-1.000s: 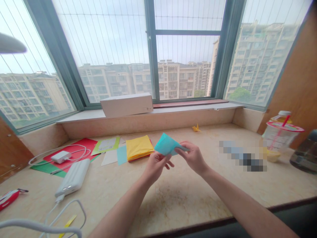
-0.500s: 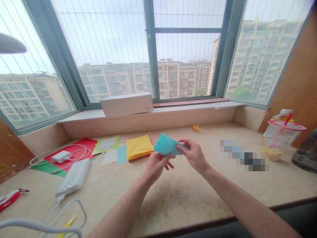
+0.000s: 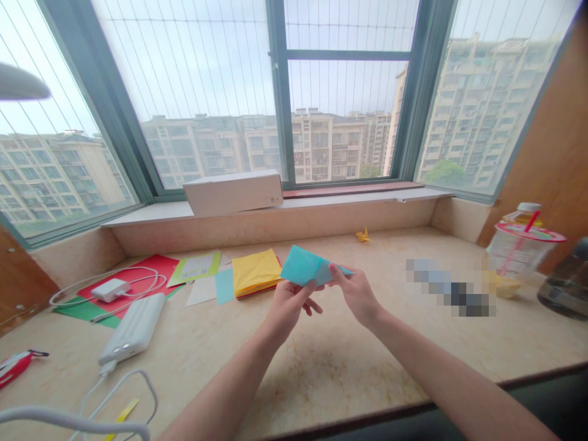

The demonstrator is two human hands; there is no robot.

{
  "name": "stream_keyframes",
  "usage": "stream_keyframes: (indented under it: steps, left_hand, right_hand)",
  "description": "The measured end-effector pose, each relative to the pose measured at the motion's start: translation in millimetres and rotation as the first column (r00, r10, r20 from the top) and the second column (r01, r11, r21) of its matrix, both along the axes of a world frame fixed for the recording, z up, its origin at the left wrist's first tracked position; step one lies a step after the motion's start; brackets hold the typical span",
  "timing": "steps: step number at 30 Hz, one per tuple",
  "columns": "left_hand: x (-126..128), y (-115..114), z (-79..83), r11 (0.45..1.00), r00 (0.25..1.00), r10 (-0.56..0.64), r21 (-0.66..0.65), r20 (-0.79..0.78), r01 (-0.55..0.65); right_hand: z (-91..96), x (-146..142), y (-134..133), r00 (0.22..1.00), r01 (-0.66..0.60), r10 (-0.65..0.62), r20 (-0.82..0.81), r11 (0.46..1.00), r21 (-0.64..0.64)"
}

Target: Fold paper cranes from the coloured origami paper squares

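A folded piece of light-blue paper is held up over the counter between my two hands. My left hand pinches its lower edge, thumb on the near face and some fingers curled loosely below. On the right end of the paper, my right hand is closed, its thumb pressed on the near face and its other fingers mostly hidden behind. Just left of the paper lies a stack of yellow paper. A small yellow folded paper crane stands farther back on the counter.
On the left are red paper, a white charger, a white power bank and looping cables. A white box rests on the sill. To the right stand a plastic cup with a straw and a blurred-out object.
The blue paper has shifted slightly left and lies flatter to my view. My right hand's fingers have moved from the top edge to behind the paper, its thumb now upright on the front.
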State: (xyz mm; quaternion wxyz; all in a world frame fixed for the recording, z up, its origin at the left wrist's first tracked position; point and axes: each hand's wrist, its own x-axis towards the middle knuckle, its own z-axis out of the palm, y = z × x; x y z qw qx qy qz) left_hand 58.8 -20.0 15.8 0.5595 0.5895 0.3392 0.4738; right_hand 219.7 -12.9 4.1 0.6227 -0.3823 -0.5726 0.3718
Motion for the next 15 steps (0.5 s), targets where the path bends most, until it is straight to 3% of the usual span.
stream_keyframes:
  steps: [9, 15]
  left_hand:
    - [-5, 3, 0.9, 0.999, 1.000, 0.021, 0.029, -0.021, -0.020]
    - [-6, 2, 2.2, 0.999, 0.999, 0.033, 0.000, 0.009, -0.033]
  right_hand:
    - [12.4, 14, -5, 0.990, -0.028, 0.035, 0.138, 0.998, -0.052]
    - [11.6, 23, -5, 0.975, 0.047, -0.036, 0.218, 0.998, -0.044]
